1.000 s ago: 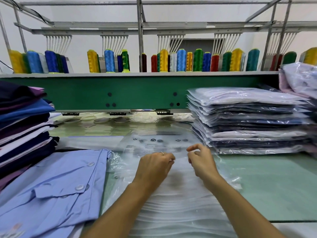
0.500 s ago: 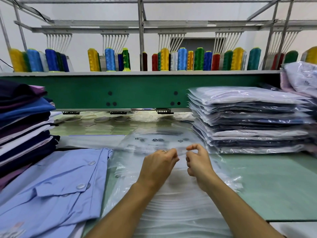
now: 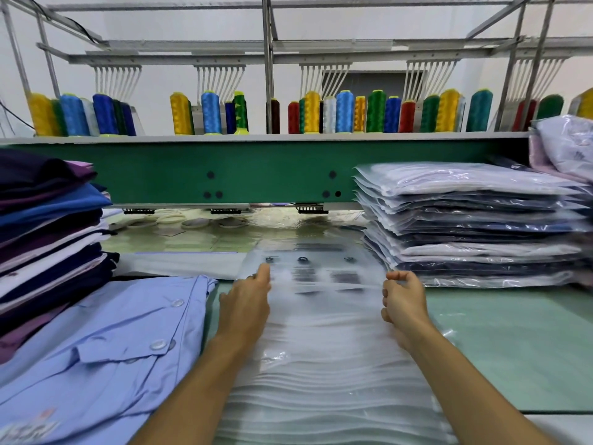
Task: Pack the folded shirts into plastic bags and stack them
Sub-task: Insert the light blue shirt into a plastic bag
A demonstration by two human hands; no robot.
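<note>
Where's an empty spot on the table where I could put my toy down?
The biggest bare patch is the green table right of the pile of empty bags, in front of the bagged shirt stack. The left side is crowded with the blue shirt and folded shirts. In the middle, the left hand and right hand handle the top bag.
</note>
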